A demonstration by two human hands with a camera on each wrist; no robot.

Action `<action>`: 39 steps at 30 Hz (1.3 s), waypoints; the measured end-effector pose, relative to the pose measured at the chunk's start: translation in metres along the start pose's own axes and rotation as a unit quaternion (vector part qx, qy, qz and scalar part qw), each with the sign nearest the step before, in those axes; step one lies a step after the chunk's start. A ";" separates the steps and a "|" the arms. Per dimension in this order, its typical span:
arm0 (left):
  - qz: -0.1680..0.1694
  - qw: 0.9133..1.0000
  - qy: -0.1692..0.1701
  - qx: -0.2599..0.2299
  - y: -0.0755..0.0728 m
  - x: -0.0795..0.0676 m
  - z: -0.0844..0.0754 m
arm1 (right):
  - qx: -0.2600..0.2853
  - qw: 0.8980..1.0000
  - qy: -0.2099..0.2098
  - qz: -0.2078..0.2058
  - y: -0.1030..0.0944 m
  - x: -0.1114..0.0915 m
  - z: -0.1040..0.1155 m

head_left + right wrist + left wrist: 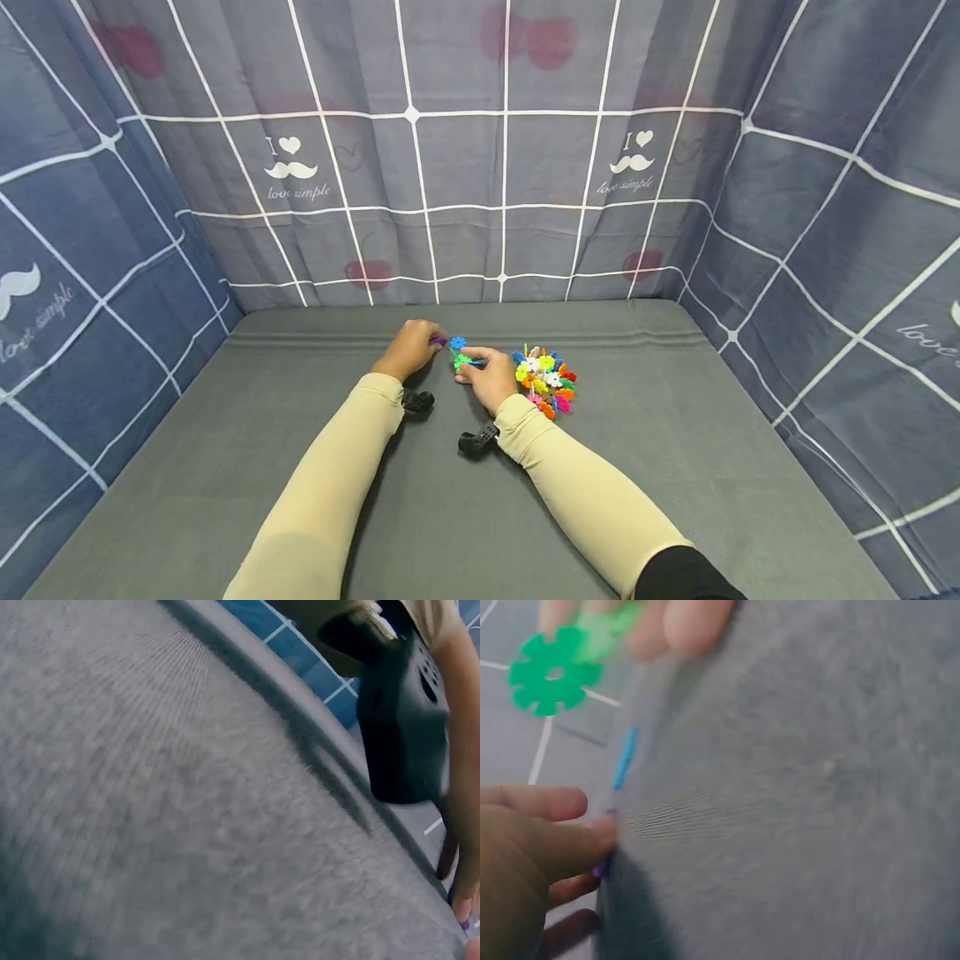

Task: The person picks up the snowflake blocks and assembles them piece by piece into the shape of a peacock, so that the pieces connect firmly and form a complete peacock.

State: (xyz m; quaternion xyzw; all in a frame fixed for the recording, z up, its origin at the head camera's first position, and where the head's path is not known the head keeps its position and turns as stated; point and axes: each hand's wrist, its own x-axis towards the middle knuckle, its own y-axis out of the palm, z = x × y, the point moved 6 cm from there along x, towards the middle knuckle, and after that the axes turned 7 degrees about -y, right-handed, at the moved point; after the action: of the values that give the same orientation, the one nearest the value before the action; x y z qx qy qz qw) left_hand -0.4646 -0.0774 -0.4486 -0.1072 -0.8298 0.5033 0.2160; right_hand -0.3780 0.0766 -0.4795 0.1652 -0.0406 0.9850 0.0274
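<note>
My left hand (412, 350) pinches a purple snowflake disc (438, 341) between thumb and fingers. In the left wrist view a blue disc (626, 757), seen edge-on, stands right at the purple one; whether they are joined I cannot tell. Opposite, my right hand (491, 380) holds a green snowflake disc (555, 671) with notches and a centre hole. A lighter green piece (604, 634), blurred, overlaps it by the fingertips. From the head view, the blue disc (457, 342) shows just beyond the green. The right wrist view barely catches the fingers and a bit of purple (464, 925).
A heap of multicoloured snowflake discs (546, 379) lies right of my right hand on the grey cloth-covered surface (420, 517). Checked curtains (465, 167) enclose the back and both sides. Each wrist wears a black camera mount (477, 442).
</note>
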 end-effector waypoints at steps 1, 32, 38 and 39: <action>-0.003 1.000 -0.008 -0.025 -0.002 -0.001 0.002 | -0.006 1.000 -0.001 -0.001 0.000 0.001 0.000; -0.242 0.945 0.053 -0.215 -0.030 -0.093 -0.026 | 0.256 0.966 0.026 0.010 0.012 0.004 0.001; -0.266 0.939 0.079 -0.201 -0.027 -0.095 -0.030 | 0.210 0.977 0.019 0.023 0.012 0.004 0.003; -0.266 0.939 0.082 -0.200 -0.027 -0.095 -0.030 | 0.203 0.979 0.017 0.026 0.012 0.003 0.004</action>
State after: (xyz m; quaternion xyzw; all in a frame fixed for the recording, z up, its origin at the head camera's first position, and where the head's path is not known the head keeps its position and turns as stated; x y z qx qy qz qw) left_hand -0.3656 -0.1040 -0.4369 0.0358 -0.8908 0.2408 0.3836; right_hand -0.3807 0.0647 -0.4755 0.1493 0.1561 0.9759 -0.0312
